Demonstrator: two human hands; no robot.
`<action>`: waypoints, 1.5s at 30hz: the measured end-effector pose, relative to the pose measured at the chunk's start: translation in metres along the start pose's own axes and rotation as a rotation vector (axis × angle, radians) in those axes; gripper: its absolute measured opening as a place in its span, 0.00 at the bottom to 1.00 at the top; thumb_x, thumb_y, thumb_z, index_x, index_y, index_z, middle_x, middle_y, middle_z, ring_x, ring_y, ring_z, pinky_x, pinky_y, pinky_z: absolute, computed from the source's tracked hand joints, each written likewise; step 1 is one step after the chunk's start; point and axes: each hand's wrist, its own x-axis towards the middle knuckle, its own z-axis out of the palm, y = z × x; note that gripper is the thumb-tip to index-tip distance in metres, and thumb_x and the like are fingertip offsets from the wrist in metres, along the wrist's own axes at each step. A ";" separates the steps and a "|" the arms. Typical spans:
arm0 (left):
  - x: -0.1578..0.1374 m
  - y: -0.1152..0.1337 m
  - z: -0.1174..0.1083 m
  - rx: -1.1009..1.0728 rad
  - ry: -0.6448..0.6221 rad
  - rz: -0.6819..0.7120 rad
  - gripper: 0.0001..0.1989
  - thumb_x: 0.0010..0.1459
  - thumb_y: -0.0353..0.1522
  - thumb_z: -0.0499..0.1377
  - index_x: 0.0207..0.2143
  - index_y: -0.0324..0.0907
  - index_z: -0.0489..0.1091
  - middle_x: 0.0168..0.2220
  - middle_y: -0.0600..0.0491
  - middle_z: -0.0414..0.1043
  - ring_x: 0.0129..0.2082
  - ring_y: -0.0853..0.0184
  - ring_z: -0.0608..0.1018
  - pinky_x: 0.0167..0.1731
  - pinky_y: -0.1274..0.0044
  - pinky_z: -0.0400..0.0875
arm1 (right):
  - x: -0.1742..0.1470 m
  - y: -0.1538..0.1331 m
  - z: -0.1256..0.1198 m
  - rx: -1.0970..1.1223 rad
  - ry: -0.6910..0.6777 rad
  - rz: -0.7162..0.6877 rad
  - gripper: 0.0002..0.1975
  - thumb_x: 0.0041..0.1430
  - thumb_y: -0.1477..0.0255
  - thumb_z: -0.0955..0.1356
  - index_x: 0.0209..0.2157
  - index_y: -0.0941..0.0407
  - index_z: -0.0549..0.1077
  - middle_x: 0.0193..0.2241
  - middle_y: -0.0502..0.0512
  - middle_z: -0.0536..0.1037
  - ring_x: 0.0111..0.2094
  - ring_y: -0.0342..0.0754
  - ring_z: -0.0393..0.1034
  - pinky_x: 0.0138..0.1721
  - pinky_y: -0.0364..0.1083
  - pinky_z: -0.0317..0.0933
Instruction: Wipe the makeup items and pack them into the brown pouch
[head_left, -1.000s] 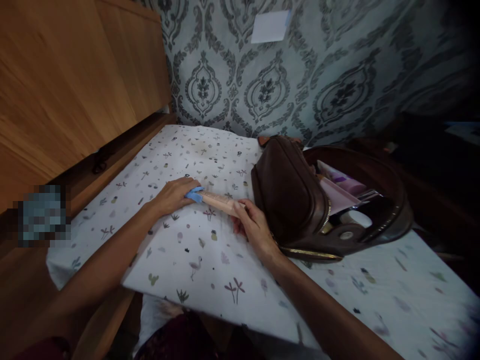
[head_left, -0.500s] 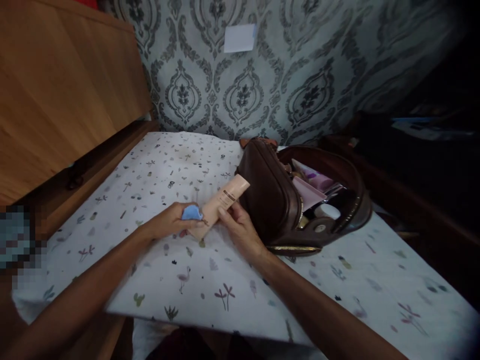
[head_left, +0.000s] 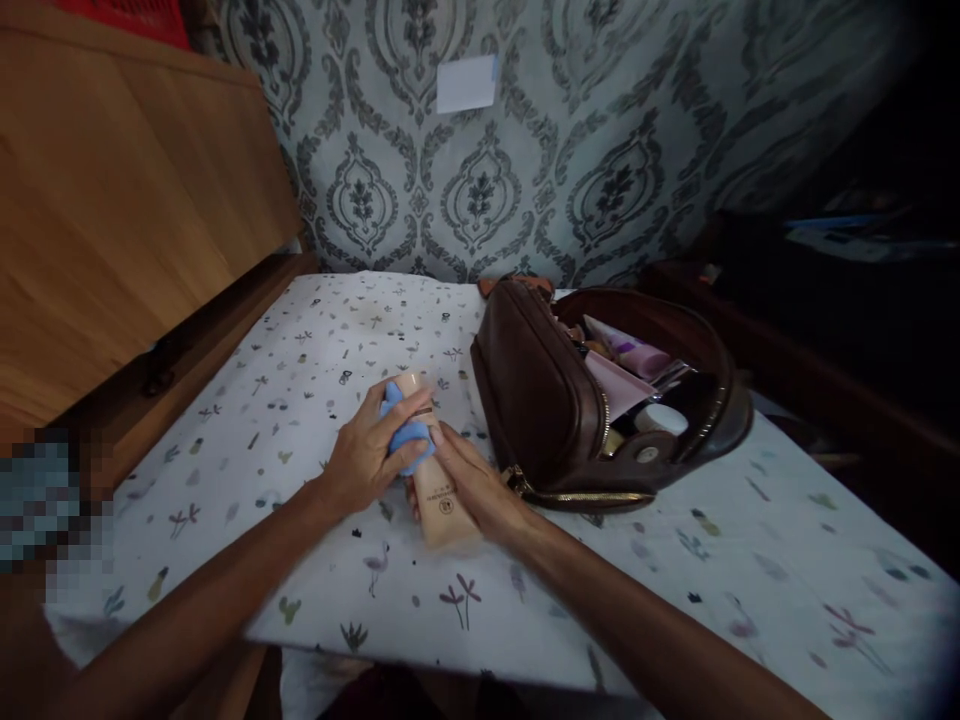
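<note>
A beige squeeze tube (head_left: 442, 510) is held between both hands above the patterned cloth, its wide flat end towards me and its narrower capped end pointing away. My left hand (head_left: 364, 450) is closed on a light blue cloth (head_left: 407, 440), which it presses against the tube's upper part. The fingers of my right hand (head_left: 476, 480) wrap the tube from the right side, partly hiding it. Just right of the hands stands a brown leather bag (head_left: 536, 390), unzipped, with a pink tube (head_left: 619, 385) and a white round lid (head_left: 661, 420) showing inside.
A white cloth with small plant and flamingo prints (head_left: 375, 330) covers the table. To the left rises a wooden cabinet (head_left: 135, 180). Behind is a patterned wall (head_left: 480, 200) with a white card (head_left: 466, 84) on it. Dark furniture stands at the right.
The beige tube has been turned, so its flat end now faces me. My left hand has moved the blue cloth up onto the tube's far part. The view has shifted slightly.
</note>
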 end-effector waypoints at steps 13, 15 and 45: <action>0.013 -0.016 -0.034 -0.615 -0.263 -0.264 0.21 0.66 0.49 0.53 0.38 0.40 0.71 0.33 0.53 0.71 0.31 0.67 0.72 0.32 0.76 0.66 | -0.013 -0.016 -0.013 0.079 -0.407 0.307 0.32 0.49 0.63 0.78 0.51 0.55 0.62 0.28 0.48 0.78 0.22 0.42 0.71 0.23 0.41 0.67; 0.012 -0.016 -0.033 -0.626 -0.247 -0.260 0.21 0.66 0.48 0.52 0.36 0.40 0.70 0.31 0.54 0.69 0.30 0.68 0.71 0.32 0.77 0.65 | -0.013 -0.017 -0.014 0.085 -0.423 0.319 0.31 0.49 0.63 0.77 0.50 0.55 0.62 0.28 0.48 0.78 0.22 0.41 0.71 0.23 0.41 0.67; 0.011 -0.030 -0.033 -0.796 -0.246 -0.449 0.25 0.55 0.53 0.63 0.35 0.40 0.70 0.27 0.57 0.66 0.25 0.72 0.67 0.25 0.81 0.62 | -0.011 -0.005 -0.009 0.186 -0.307 0.236 0.27 0.54 0.57 0.75 0.48 0.54 0.64 0.29 0.49 0.78 0.26 0.43 0.73 0.29 0.43 0.67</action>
